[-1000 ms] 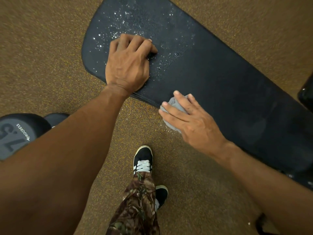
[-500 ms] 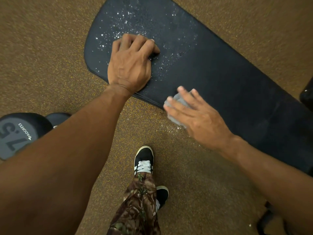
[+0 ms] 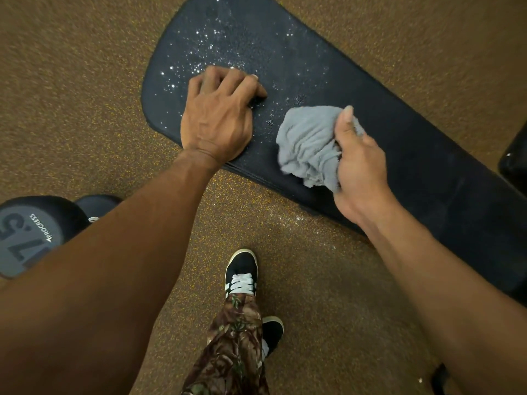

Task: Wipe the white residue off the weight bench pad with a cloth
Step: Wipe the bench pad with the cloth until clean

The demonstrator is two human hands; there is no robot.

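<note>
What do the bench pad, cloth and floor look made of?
Bench pad: black, matte, fine-grained cover, likely vinyl or synthetic leather; seam lines along its near edge. Cloth: grey, soft, ribbed pile, probably terry or microfibre; it bunches into folds in the right hand. Floor: brown with orange flecks, maybe rubber crumb or carpet; can't tell.

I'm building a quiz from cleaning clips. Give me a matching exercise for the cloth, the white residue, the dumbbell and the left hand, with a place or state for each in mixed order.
1. cloth
2. white residue
3. dumbbell
4. left hand

A. on the floor, apart from the bench pad
B. resting on the pad, fingers curled
C. bunched in the right hand
D. speckled over the pad's rounded end

Pairs: 1-C, 2-D, 3-A, 4-B.
</note>
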